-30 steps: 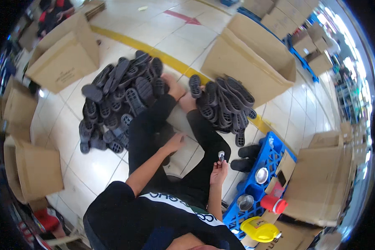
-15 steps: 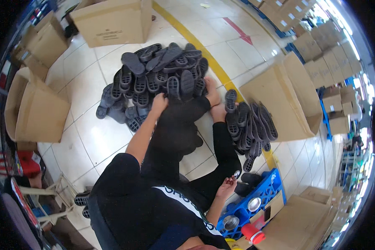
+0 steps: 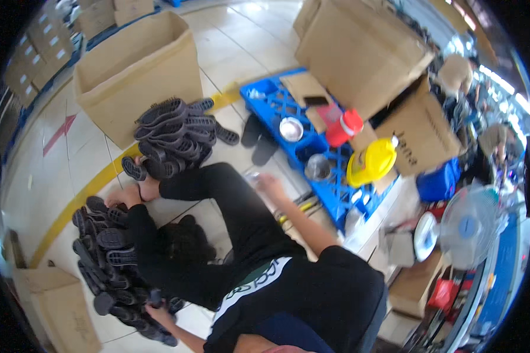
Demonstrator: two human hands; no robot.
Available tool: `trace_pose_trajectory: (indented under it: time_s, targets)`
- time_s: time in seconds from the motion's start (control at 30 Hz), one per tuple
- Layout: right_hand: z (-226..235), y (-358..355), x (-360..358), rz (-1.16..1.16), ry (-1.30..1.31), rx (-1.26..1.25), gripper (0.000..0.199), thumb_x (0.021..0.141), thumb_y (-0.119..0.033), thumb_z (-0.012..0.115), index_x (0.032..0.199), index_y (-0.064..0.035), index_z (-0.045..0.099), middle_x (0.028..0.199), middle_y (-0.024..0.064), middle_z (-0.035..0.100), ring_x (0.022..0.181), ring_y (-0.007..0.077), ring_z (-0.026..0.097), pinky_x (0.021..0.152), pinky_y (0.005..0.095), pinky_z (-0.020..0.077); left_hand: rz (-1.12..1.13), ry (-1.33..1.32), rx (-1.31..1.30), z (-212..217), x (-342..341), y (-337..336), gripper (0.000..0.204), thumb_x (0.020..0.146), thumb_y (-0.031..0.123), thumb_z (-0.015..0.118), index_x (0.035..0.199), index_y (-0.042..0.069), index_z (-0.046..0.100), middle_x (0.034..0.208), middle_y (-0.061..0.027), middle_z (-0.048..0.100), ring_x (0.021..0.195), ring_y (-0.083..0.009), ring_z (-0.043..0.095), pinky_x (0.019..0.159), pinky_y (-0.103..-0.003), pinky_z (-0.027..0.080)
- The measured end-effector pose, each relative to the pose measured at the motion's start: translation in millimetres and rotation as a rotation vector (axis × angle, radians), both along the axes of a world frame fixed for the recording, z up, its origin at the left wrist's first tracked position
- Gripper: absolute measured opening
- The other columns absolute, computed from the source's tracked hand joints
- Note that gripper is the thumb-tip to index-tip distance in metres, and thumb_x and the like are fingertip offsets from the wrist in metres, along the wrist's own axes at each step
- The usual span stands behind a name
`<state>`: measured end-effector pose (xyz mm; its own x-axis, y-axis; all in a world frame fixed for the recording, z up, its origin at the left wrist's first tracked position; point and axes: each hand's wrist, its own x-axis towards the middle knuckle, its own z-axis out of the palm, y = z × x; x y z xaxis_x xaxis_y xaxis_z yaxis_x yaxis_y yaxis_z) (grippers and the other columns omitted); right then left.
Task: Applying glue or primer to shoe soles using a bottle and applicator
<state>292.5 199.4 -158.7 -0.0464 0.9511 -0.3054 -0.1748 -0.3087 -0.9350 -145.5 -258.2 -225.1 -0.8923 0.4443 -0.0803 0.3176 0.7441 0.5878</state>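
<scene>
My left hand [image 3: 155, 313] is at the near edge of a pile of black shoe soles [image 3: 115, 257], its fingers closed on one dark sole [image 3: 155, 296]. My right hand [image 3: 269, 185] is over the floor between my bent knee and a blue plastic pallet [image 3: 288, 162]. Blurred by motion, it holds a small shiny object [image 3: 252, 177] whose kind I cannot make out. A second heap of black soles [image 3: 174, 134] is beyond my feet. Two dark flat pieces [image 3: 259, 141] lie between that heap and the pallet.
On the pallet are a metal bowl [image 3: 291, 129], a clear cup [image 3: 318, 167], a red-lidded jug [image 3: 344, 127], a yellow jug [image 3: 371, 162] and a phone [image 3: 316, 100]. Large cartons [image 3: 138, 76] surround me. A fan [image 3: 468, 226] is at the right.
The view has swung to the right, showing more of the pallet, the yellow jug and the fan. My left hand remains by the large sole pile; my right still holds the shiny object.
</scene>
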Motion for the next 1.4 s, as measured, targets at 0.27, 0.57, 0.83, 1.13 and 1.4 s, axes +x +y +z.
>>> trace_pose_trajectory:
  time_s: [0.27,0.57,0.83,1.13,1.4]
  targets:
    - [-79,44,231,-0.291,-1.191,0.333,0.019,0.082,-0.018,0.068,0.081,0.0004,0.064,0.075,0.0199,0.067,0.071,0.0387,0.065,0.064,0.0427,0.0523,0.464,0.235,0.270,115,7,-81,0.065,0.095,0.045,0.054,0.106,-0.019,0.056,0.078,-0.0215,0.067,0.068,-0.0275,0.067,0.061,-0.039,0.057]
    - [-86,71,289,0.273,-1.612,-0.039,0.013,0.082,-0.014,0.065,0.090,-0.0040,0.064,0.097,0.0197,0.067,0.089,0.0400,0.065,0.075,0.0483,0.0536,-0.072,-1.002,1.742,130,40,73,0.057,0.094,0.021,0.059,0.140,-0.002,0.035,0.140,-0.0215,0.045,0.127,-0.0306,0.044,0.104,-0.044,0.037]
    - [-38,75,275,0.022,-1.475,0.030,0.016,0.086,-0.017,0.060,0.092,-0.0033,0.064,0.098,0.0214,0.068,0.089,0.0412,0.065,0.076,0.0481,0.0542,0.136,-1.006,1.446,109,88,178,0.056,0.093,0.011,0.062,0.143,0.006,0.037,0.143,-0.0118,0.045,0.125,-0.0263,0.047,0.105,-0.039,0.040]
    - [-55,46,330,-0.347,-1.378,0.012,0.020,0.082,-0.017,0.062,0.084,0.0023,0.065,0.082,0.0237,0.067,0.080,0.0427,0.065,0.070,0.0492,0.0519,-0.031,-0.794,0.956,129,129,221,0.067,0.080,0.001,0.069,0.141,0.005,0.042,0.132,-0.0146,0.053,0.117,-0.0323,0.054,0.097,-0.045,0.047]
    - [-86,35,338,-0.354,-1.198,0.155,0.023,0.081,-0.021,0.069,0.080,0.0019,0.067,0.069,0.0169,0.066,0.063,0.0274,0.067,0.059,0.0388,0.0505,-0.018,-1.296,1.073,98,150,222,0.064,0.084,0.017,0.064,0.141,0.003,0.039,0.128,-0.0183,0.055,0.111,-0.0339,0.059,0.092,-0.045,0.051]
